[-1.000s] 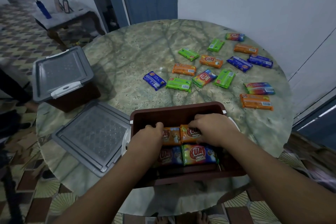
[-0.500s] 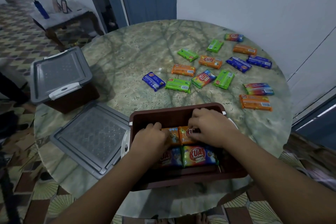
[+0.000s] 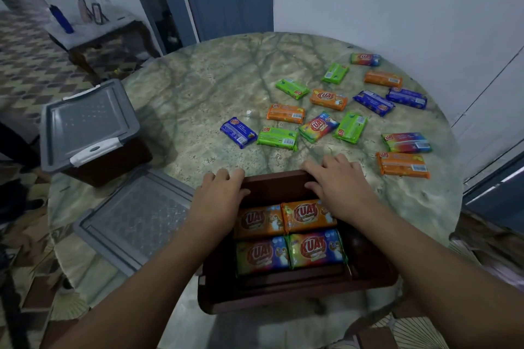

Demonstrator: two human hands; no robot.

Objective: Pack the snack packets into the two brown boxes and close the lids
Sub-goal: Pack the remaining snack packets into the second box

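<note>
The open brown box (image 3: 272,185) stands at the table's near edge. Inside it lie two orange packets (image 3: 307,214) above two rainbow packets (image 3: 314,248). My left hand (image 3: 219,197) curls over the box's far left corner, thumb inside the wall. My right hand (image 3: 338,185) lies flat across the far right rim, fingers apart and reaching over the table, holding nothing. The box's grey lid (image 3: 136,217) rests flat to its left. The second brown box (image 3: 113,166) stands at the far left with its grey lid (image 3: 88,122) on. Several loose packets (image 3: 278,137) lie scattered beyond the open box.
The round marble table (image 3: 204,88) stands close to a white wall at the right. An orange packet (image 3: 402,164) and a rainbow one (image 3: 407,142) lie nearest my right hand. A low side table with a blue bottle (image 3: 61,18) stands far off at the left.
Both hands have come up from the packets inside the box to its far rim. The orange packets now lie uncovered. The box sits slightly nearer to me.
</note>
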